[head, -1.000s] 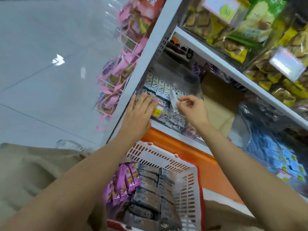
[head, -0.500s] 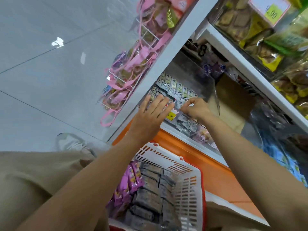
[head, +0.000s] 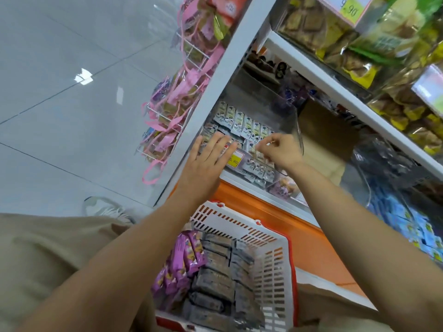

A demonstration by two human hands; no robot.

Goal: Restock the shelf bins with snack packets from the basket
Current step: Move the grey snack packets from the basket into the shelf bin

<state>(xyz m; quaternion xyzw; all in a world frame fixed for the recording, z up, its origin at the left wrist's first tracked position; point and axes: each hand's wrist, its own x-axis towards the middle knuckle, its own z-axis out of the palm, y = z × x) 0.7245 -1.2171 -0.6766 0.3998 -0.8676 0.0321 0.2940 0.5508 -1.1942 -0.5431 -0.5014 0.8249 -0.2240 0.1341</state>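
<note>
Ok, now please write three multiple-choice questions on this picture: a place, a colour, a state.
1. Where in the basket are the purple packets? A. left of the grey packets B. right of them C. under them
2. Colour of the panel under the shelf bin? A. green B. orange C. black
3. The left hand's fingers are? A. straight B. in a fist C. round a bottle
1 A: purple sits left of grey. 2 B: the panel is orange. 3 A: they lie flat on the bin's packets.
</note>
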